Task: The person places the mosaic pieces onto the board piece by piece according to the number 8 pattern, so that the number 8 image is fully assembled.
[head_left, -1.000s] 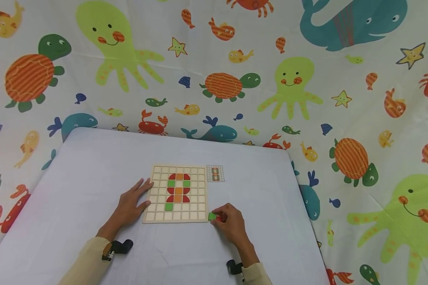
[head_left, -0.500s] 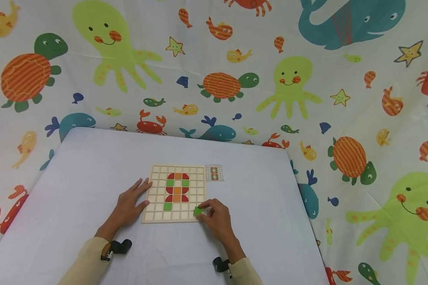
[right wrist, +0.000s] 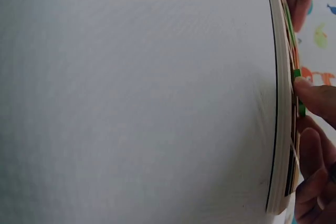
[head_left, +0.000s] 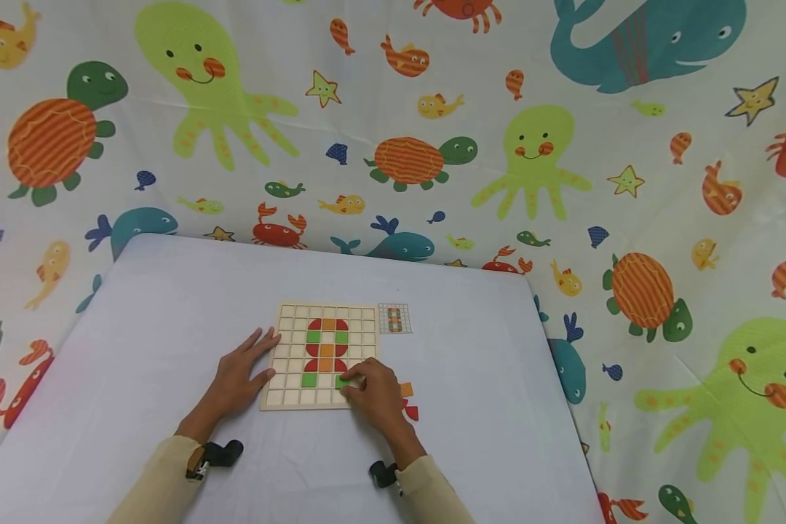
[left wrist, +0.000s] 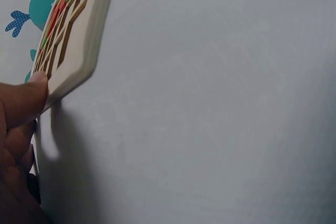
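A wooden grid board (head_left: 291, 397) lies on the table, with red, orange and green tiles making a pattern in its cells. My right hand (head_left: 376, 397) is over the lower right part of the board. Its thumb and fingertips pinch a green square tile (head_left: 342, 382) at a cell level with another green tile (head_left: 309, 380). In the right wrist view, the pinched green tile (right wrist: 302, 109) shows edge-on at the fingertips. My left hand (head_left: 236, 378) rests at the board's left edge, fingers extended, with the thumb (left wrist: 26, 98) touching the rim in the left wrist view.
A small printed pattern card (head_left: 394, 319) lies against the board's upper right side. Right of the board are a loose orange tile (head_left: 406, 389) and red pieces (head_left: 411, 413), partly behind the right hand. A sea-animal curtain (head_left: 432, 211) hangs behind the white table (head_left: 485, 327).
My right hand has carried the green tile leftward from beside the board onto its lower right area. The loose orange and red tiles have come into sight. The left hand stays in place.
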